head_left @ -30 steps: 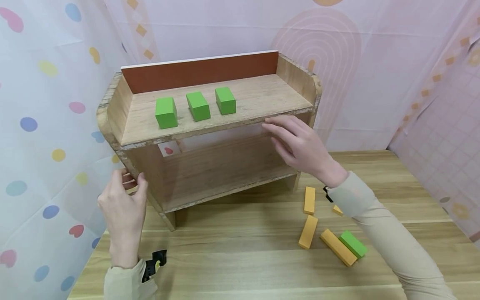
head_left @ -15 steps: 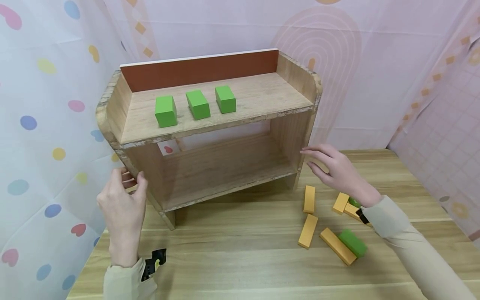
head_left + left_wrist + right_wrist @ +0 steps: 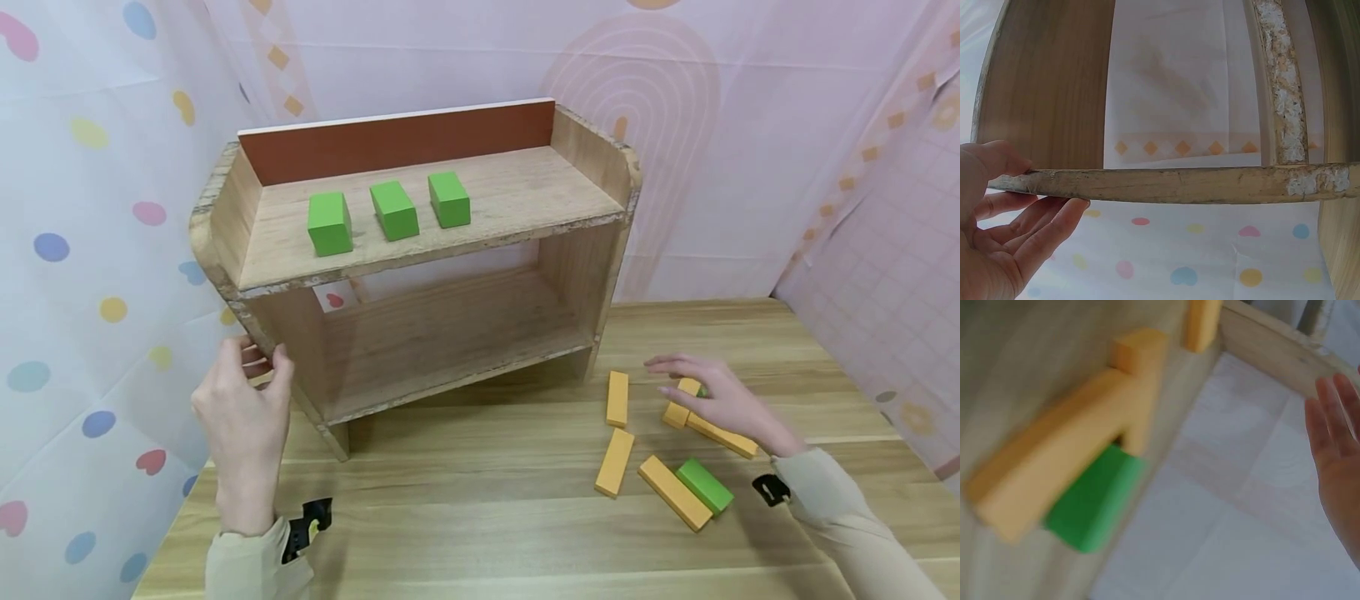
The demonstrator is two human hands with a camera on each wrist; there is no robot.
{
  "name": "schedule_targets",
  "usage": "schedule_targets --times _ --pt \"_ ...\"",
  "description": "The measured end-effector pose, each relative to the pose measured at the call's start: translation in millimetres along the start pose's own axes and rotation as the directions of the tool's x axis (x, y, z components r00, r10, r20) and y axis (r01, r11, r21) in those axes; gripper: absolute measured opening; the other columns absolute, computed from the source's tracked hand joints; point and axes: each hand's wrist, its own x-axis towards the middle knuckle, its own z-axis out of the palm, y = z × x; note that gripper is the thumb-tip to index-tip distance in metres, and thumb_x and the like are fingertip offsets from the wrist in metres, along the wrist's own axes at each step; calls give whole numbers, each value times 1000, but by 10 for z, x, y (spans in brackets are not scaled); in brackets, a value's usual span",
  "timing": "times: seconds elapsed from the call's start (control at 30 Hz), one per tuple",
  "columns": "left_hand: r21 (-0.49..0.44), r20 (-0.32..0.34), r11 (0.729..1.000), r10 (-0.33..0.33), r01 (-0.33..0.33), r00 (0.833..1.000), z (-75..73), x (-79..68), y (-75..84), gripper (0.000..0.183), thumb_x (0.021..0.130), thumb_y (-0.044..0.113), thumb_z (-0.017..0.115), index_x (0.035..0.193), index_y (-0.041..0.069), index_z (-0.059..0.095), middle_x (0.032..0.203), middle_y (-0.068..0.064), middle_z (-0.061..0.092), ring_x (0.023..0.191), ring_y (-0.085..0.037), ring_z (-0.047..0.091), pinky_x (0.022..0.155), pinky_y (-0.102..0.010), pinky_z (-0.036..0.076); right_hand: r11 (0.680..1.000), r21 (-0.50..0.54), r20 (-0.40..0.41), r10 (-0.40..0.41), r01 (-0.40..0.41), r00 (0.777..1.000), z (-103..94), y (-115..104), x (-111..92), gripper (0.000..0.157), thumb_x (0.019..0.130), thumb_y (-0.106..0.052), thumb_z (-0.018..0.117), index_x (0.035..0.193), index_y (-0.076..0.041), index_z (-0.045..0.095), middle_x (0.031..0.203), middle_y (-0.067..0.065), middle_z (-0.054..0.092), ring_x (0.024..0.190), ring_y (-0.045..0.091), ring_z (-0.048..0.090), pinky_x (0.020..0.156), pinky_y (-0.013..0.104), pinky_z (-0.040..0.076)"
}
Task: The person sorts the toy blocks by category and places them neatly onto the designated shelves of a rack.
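My left hand (image 3: 242, 417) grips the front edge of the left side panel of a wooden shelf unit (image 3: 517, 204). In the left wrist view, the thumb lies on the panel's inner side and the fingers (image 3: 1054, 234) on its outer side. Three green blocks (image 3: 394, 210) stand in a row on the top shelf. My right hand (image 3: 723, 398), fingers extended and holding nothing, is over a small pile at the right. That pile has an orange block (image 3: 723, 435) touching another orange block (image 3: 676, 414), with a green block (image 3: 1094, 497) partly hidden beside them.
Nearer me on the wood-grain table (image 3: 465, 533), a long orange block (image 3: 675, 493) lies against a green block (image 3: 705, 487). Two more orange blocks, one nearer (image 3: 615, 462) and one farther (image 3: 618, 398), lie beside the unit's right leg. Patterned cloth (image 3: 750, 167) hangs behind and at both sides.
My right hand has moved from the top shelf's front edge down and rightward to over the small pile of blocks. The left hand keeps its grip on the side panel.
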Motion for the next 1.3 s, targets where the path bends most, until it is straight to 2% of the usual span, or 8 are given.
schedule_targets --times 0.07,0.2,0.3,0.47,0.63,1.03,1.13,1.3 --pt "-1 0 1000 0 0 1000 2 1 1 24 89 13 58 96 -10 59 90 -27 69 75 -41 69 66 1 27 996 66 59 48 -51 997 13 43 -108 31 88 -6 63 119 -6 64 121 12 66 104 13 63 82 33 54" --pt "0 -7 1000 7 -7 1000 5 5 -3 24 89 13 58 95 -10 59 89 -26 70 74 -40 69 66 4 26 963 235 219 81 -133 972 47 150 -291 30 91 -9 60 120 -3 61 119 18 65 104 9 63 83 27 54" --pt "3 -7 1000 8 -8 1000 5 7 -3 24 89 13 58 95 -10 59 89 -27 70 74 -41 69 67 4 25 903 386 353 45 -189 935 78 234 -392 33 92 -9 58 123 4 57 119 26 62 107 2 62 86 18 51" --pt "3 -3 1000 12 -12 1000 1 9 1 24 89 13 57 96 -10 59 90 -27 69 74 -41 69 67 4 25 762 587 494 -72 -272 866 119 346 -497 41 93 -3 54 127 18 44 121 38 53 113 -1 58 92 16 48" --pt "7 -5 1000 19 -19 1000 2 6 0 24 89 13 58 95 -10 59 89 -27 69 74 -41 69 68 5 23 694 640 552 -116 -331 826 112 419 -554 38 92 0 54 123 20 45 123 22 60 112 1 59 92 16 48" --pt "2 -1 1000 9 -9 1000 0 4 8 23 89 12 57 96 -10 59 89 -27 69 74 -41 69 67 4 24 739 609 552 -135 -287 823 84 445 -570 24 88 -1 60 110 10 58 112 2 65 99 -2 60 83 19 51" --pt "-4 -4 1000 12 -12 1000 1 4 7 23 89 12 57 96 -10 59 89 -27 69 74 -41 69 67 2 26 771 577 536 -108 -270 837 99 448 -555 23 89 -2 59 110 8 59 110 -5 66 97 -4 59 82 18 50" --pt "3 -1 1000 12 -12 1000 -1 3 10 23 89 12 57 96 -10 58 89 -27 69 75 -41 68 66 -1 26 841 479 489 -18 -251 872 131 417 -499 27 91 -7 58 114 6 59 111 13 66 99 -7 58 82 16 49"
